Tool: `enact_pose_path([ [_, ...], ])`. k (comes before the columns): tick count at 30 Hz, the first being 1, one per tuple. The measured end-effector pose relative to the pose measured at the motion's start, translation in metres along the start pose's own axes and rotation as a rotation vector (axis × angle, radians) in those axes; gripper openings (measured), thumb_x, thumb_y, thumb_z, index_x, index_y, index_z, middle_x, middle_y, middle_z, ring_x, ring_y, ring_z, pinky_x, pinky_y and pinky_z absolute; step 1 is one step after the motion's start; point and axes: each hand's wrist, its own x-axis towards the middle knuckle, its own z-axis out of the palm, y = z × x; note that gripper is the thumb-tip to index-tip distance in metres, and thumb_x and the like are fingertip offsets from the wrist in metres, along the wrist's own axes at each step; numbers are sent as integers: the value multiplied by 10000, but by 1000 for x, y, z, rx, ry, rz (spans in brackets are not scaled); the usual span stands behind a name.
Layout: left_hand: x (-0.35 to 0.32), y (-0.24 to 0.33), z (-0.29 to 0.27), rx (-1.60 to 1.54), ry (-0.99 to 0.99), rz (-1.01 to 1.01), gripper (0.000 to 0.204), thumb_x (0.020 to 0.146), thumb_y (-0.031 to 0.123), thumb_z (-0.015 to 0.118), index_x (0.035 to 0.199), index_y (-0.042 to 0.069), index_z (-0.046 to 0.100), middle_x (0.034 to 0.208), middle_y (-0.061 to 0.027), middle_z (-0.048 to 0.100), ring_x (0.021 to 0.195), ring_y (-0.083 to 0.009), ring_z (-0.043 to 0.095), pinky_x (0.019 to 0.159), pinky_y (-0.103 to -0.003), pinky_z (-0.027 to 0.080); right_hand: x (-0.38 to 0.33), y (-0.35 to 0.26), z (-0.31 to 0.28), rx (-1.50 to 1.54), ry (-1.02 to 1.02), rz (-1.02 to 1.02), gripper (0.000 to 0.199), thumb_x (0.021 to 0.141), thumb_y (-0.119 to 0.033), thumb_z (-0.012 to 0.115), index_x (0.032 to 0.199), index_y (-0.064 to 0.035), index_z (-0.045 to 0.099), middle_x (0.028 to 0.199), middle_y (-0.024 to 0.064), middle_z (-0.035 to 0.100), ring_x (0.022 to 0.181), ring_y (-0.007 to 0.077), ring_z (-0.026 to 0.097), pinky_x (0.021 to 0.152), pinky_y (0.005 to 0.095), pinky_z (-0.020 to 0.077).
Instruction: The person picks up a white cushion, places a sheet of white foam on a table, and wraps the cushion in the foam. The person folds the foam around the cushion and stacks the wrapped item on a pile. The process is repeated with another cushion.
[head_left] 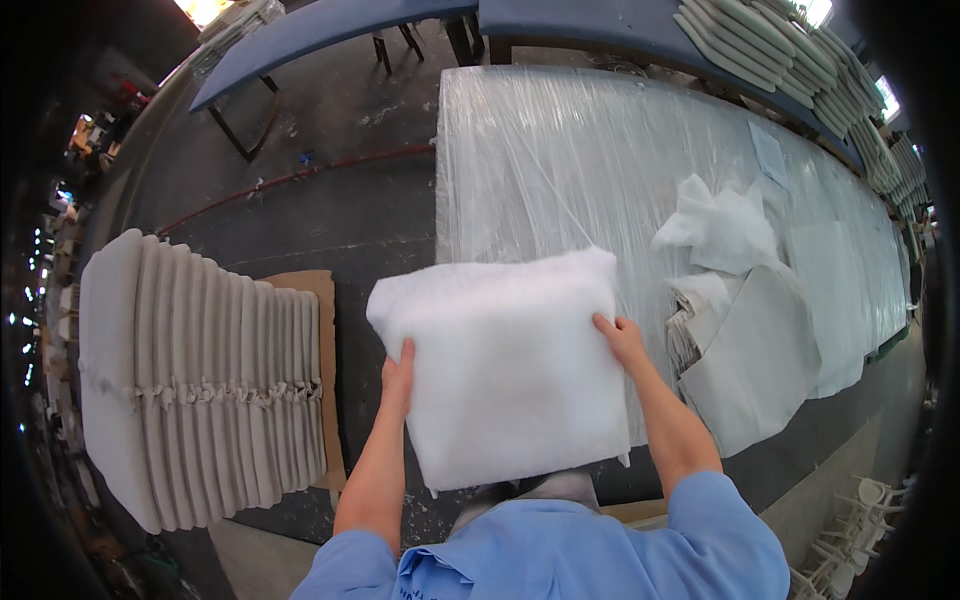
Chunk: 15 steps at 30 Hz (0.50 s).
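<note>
A thick square cushion pad wrapped in white fluffy batting (515,380) is held up in front of my body. My left hand (398,375) grips its left side, thumb on the upper face and the other fingers largely hidden behind the edge. On the opposite side my right hand (622,340) holds the edge the same way, thumb on top. Loose batting stands up along the far edge, with a corner poking out near my right hand.
To the left rises a tall stack of light grey cushions (200,380) on cardboard (325,370). A plastic-wrapped surface (540,150) carries batting scraps (725,225) and folded grey fabric (755,360). Blue-topped tables (330,40) stand beyond, with more stacked cushions (750,50) at far right.
</note>
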Motion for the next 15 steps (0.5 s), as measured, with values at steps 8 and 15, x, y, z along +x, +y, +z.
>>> enact_pose_path([
  [8, -71, 17, -13, -83, -19, 198, 667, 1049, 479, 570, 1478, -20, 465, 1413, -151, 581, 1255, -245, 569, 1054, -365, 459, -95, 0, -33, 719, -2, -210, 382, 968, -292, 705, 1217, -13, 630, 1116, 54, 688, 979, 161, 626, 859, 327, 500],
  [15, -107, 108, 11, -261, -231, 454, 675, 1045, 542, 537, 1433, -9, 503, 1335, -98, 621, 1193, -193, 582, 1017, -347, 470, -158, -32, -97, 927, 188, -526, 446, 990, -195, 661, 1380, -17, 538, 1299, 83, 644, 1147, 201, 606, 1023, 358, 455],
])
